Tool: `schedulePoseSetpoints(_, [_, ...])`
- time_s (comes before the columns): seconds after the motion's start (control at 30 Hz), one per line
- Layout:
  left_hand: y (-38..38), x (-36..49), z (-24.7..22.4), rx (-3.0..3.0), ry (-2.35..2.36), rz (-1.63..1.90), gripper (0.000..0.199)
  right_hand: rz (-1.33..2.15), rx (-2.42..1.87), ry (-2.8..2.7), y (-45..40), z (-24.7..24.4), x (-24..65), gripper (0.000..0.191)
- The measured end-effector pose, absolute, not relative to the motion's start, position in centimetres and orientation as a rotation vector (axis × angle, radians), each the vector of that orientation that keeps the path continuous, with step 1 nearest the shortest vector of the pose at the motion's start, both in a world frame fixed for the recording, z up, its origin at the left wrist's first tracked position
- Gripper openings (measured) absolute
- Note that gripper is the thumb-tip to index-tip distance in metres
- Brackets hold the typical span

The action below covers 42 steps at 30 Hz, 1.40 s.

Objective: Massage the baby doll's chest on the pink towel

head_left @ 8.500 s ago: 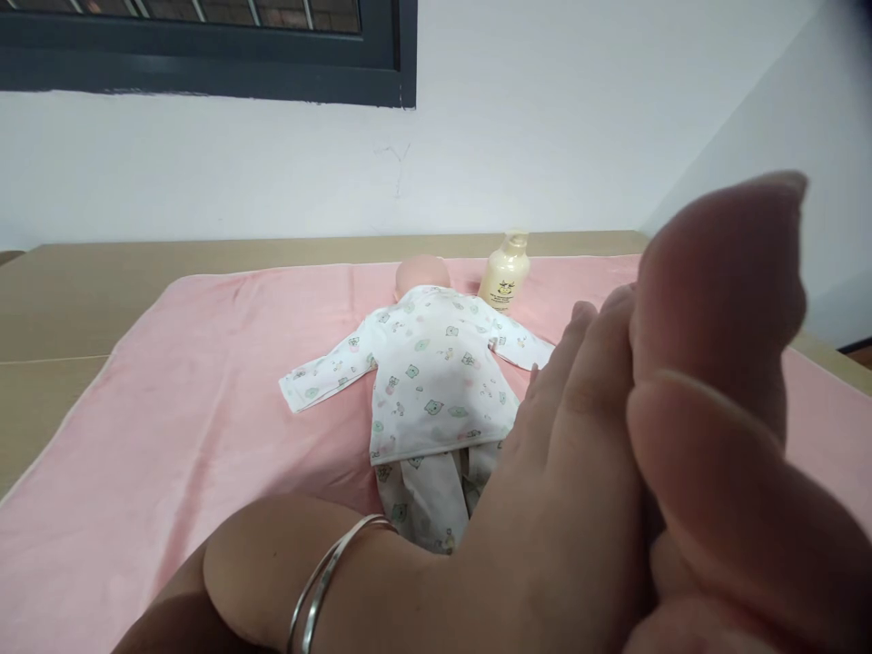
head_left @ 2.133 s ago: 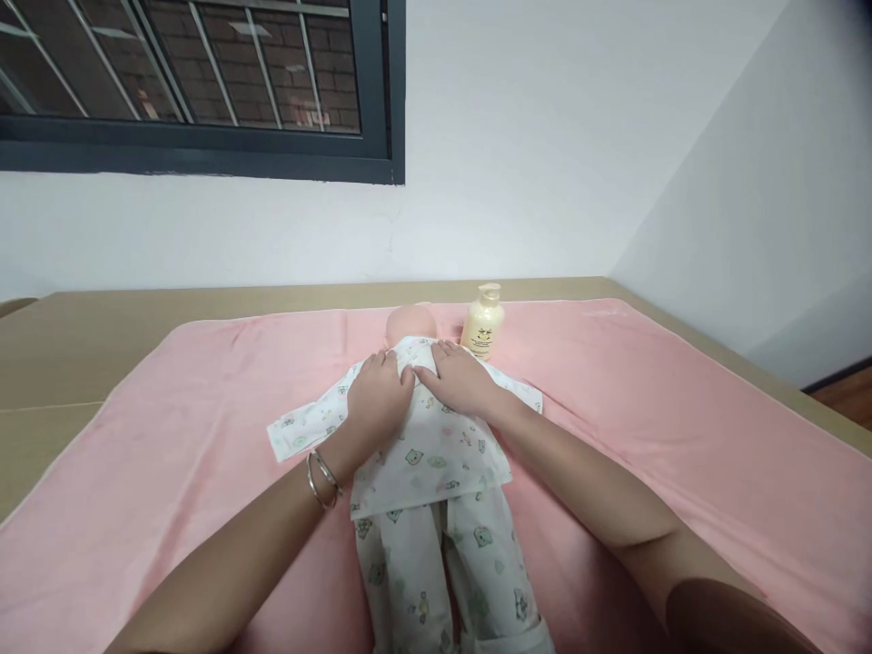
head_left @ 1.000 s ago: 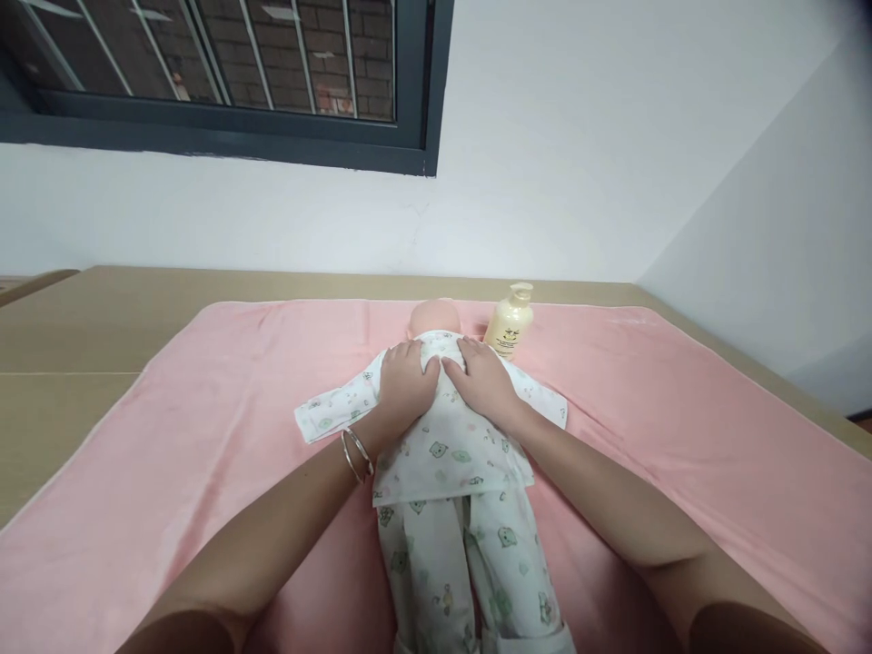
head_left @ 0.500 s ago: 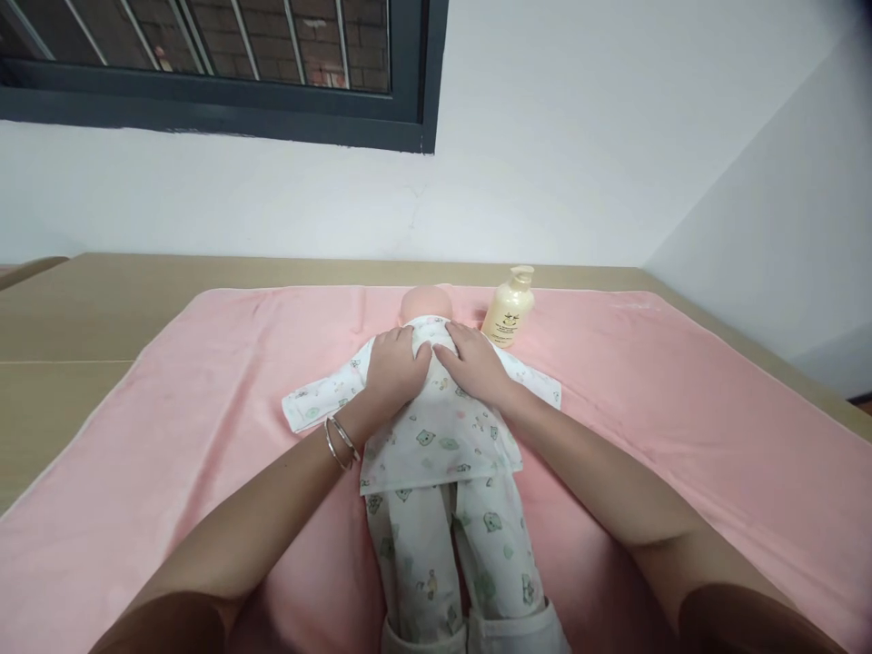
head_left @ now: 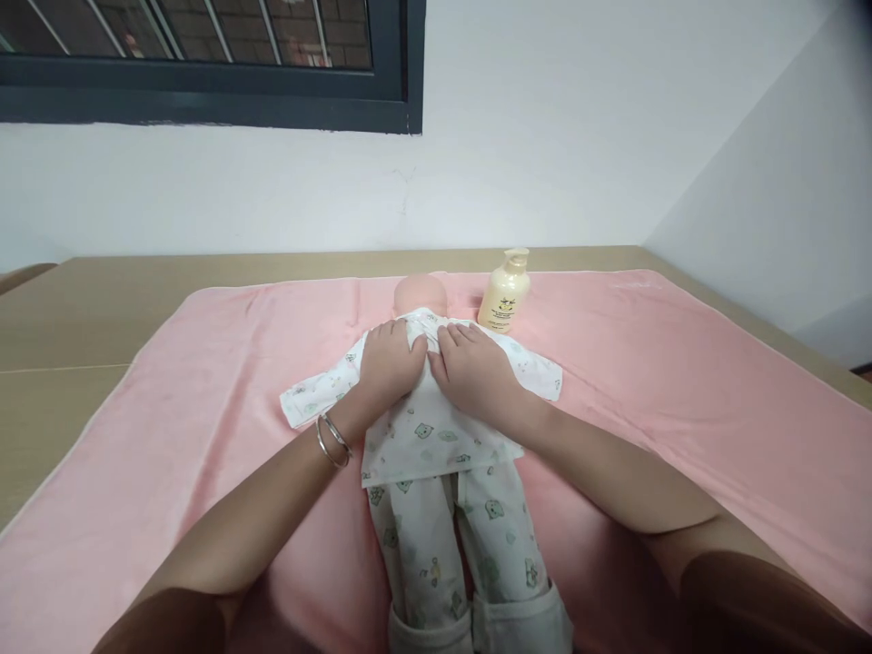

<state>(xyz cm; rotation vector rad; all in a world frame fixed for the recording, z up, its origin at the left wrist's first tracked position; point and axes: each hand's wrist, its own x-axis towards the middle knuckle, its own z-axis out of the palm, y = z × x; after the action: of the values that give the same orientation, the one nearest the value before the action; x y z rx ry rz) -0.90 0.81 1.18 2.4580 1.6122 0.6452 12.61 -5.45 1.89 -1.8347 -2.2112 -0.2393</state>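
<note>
A doll in white printed clothes (head_left: pixel 436 436) lies on a pink blanket (head_left: pixel 224 400), its bald head (head_left: pixel 421 295) pointing away from me and no face showing. My left hand (head_left: pixel 393 363) lies on the upper left of the doll's back, thumb apart from the fingers. On the upper right rests my right hand (head_left: pixel 473 368), its fingers laid over the shirt and its thumb near my left thumb. Neither hand is closed round anything. Beside the doll's head, to the right, stands a pale yellow pump bottle (head_left: pixel 504 292).
The blanket covers much of a wooden table (head_left: pixel 88 318). Behind the table is a white wall (head_left: pixel 531 163) with a dark-framed barred window (head_left: pixel 272 95) at the upper left. Two bangles (head_left: pixel 333 442) circle my left wrist.
The view has shifted slightly. My right hand has turned a little and its fingers are closer together, with the shirt wrinkled between my hands near the doll's neck.
</note>
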Motion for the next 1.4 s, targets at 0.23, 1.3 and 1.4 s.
schedulePoseSetpoints(0.23, [-1.7, -0.1, 0.3, 2.653, 1.535, 0.744, 0.044, 0.03, -1.869, -2.139, -2.8, 2.2, 14.6, 0.044])
schedulePoseSetpoints(1.3, [0.6, -0.5, -1.1, 2.249, 1.46, 0.965, 0.051, 0.044, -1.676, -2.092, -2.2, -0.5, 13.9, 0.06])
schedulePoseSetpoints(1.4, [0.8, -0.4, -1.1, 2.258, 1.467, 0.965, 0.051, 0.039, -1.659, -2.11, -2.3, -0.8, 14.0, 0.061])
